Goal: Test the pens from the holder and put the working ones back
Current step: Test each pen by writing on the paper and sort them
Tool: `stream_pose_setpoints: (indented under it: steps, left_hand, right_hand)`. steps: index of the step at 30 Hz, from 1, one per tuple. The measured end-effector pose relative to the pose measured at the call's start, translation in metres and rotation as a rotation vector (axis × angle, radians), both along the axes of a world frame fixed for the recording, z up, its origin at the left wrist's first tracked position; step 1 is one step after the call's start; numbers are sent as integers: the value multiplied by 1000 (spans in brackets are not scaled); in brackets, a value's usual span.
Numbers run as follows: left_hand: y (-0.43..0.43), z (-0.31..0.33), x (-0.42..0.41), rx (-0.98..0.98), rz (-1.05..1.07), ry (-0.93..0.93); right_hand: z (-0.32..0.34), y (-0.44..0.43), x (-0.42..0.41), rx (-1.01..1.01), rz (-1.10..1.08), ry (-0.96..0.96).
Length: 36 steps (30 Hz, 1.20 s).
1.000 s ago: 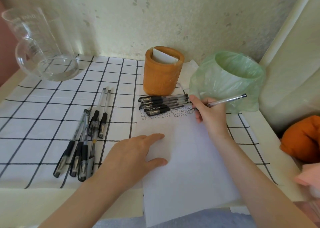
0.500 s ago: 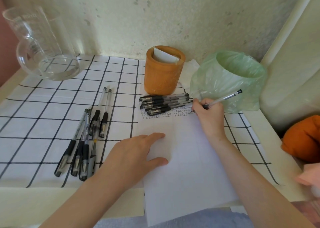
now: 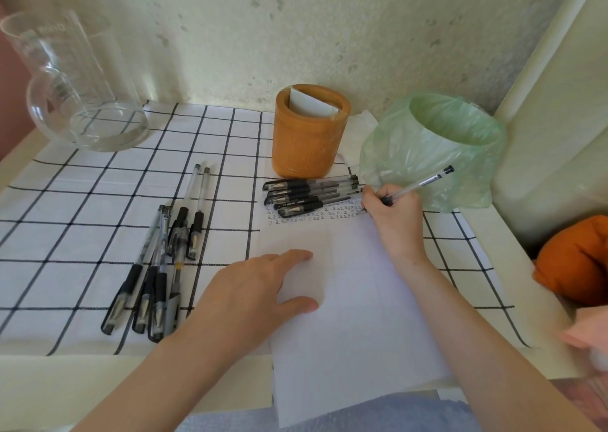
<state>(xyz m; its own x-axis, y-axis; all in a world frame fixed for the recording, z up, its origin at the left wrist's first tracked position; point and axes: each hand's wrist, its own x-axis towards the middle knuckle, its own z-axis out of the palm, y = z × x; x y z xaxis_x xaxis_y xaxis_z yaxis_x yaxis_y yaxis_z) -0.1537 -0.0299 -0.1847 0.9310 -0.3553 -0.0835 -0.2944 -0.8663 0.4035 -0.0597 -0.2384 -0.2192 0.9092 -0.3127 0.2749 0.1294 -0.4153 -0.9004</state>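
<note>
Left hand [image 3: 263, 287] flat, palm down, fingers loosely spread, grasping nothing, pinning the white paper sheet [image 3: 345, 316] at its near-left part; forearm comes in from lower left. Risk, as I judge it: the sheet overhangs the table's near edge, so if this hand lifts, the writing stroke could drag it.

Left of the sheet, a loose pile of black-grip clear gel pens [image 3: 158, 267] on the black-grid white cloth [image 3: 82, 227].

Farther: right hand [image 3: 393, 218] clenched in a writing grip on a clear-barrel pen [image 3: 418, 185], tip on the sheet's far edge at the rows of small test marks [image 3: 316, 216], wrist low, barrel tilted up-right. Its knuckles sit just beside a row of capped black pens [image 3: 309, 195]; a nudge could roll them and mix sorted groups.

Behind: orange cylindrical pen holder [image 3: 307, 135], no pens visible inside, just something white. Green-bagged bin [image 3: 434, 145] to its right.
</note>
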Motion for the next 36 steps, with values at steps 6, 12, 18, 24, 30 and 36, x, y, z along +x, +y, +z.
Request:
stream_pose_setpoints:
  steps: [6,12,18,24,30,36]
  left_hand:
    - [0,1,-1,5,5,1]
    - [0,1,0,4,7,14]
    - [0,2,-1,18,9,11]
    - [0,2,0,18,4,20]
    - [0,2,0,19,6,18]
    - [0,2,0,21,11,19]
  right_hand:
    - [-1,0,0,0,-8,-18]
    - [-1,-2,1,26,0,-7]
    - [0,0,-1,34,15,11]
    - [1,0,-1,37,12,9]
    - [0,-1,-1,21,11,-5]
    - [0,-1,-1,36,15,-3]
